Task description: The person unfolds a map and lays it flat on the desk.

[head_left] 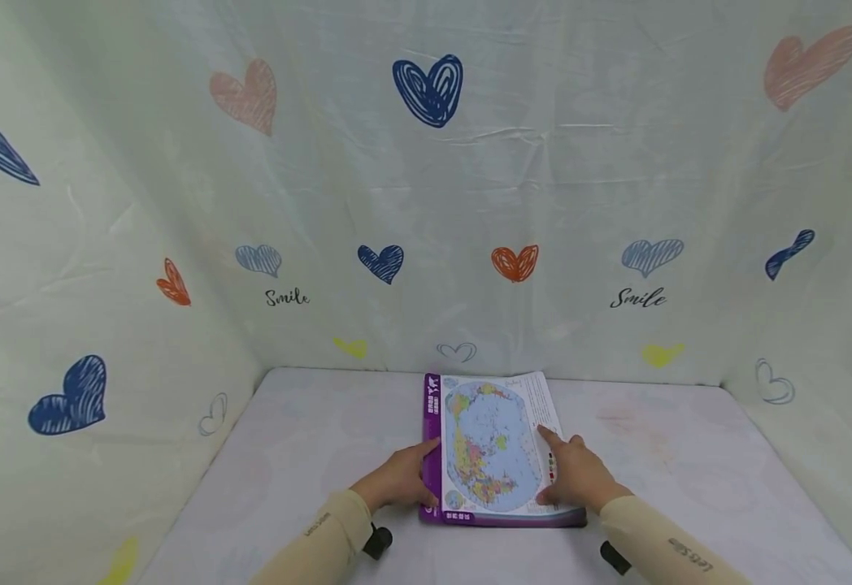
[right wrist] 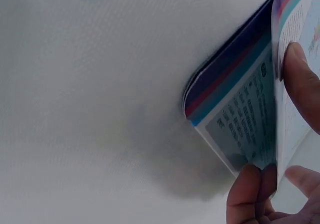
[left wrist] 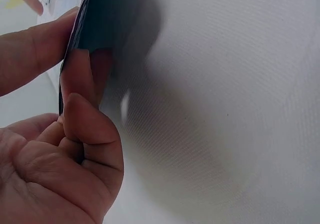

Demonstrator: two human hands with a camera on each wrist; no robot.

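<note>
A folded world map (head_left: 495, 455) with a purple border lies on the white table, its printed side up. My left hand (head_left: 397, 475) grips the purple left edge; in the left wrist view the thumb (left wrist: 37, 57) is on one face and curled fingers (left wrist: 95, 129) are behind the teal underside. On the opposite edge, my right hand (head_left: 580, 475) pinches the upper panel, thumb on the print and fingers underneath. Below that raised panel, the right wrist view shows a lower panel (right wrist: 240, 114) with dark blue, red and teal bands and small text.
White cloth covers the table (head_left: 302, 422). Behind it and at both sides hangs a pale curtain (head_left: 455, 203) printed with hearts and the word Smile. Small black devices (head_left: 378, 542) sit under the beige sleeves (head_left: 323, 536) at both wrists.
</note>
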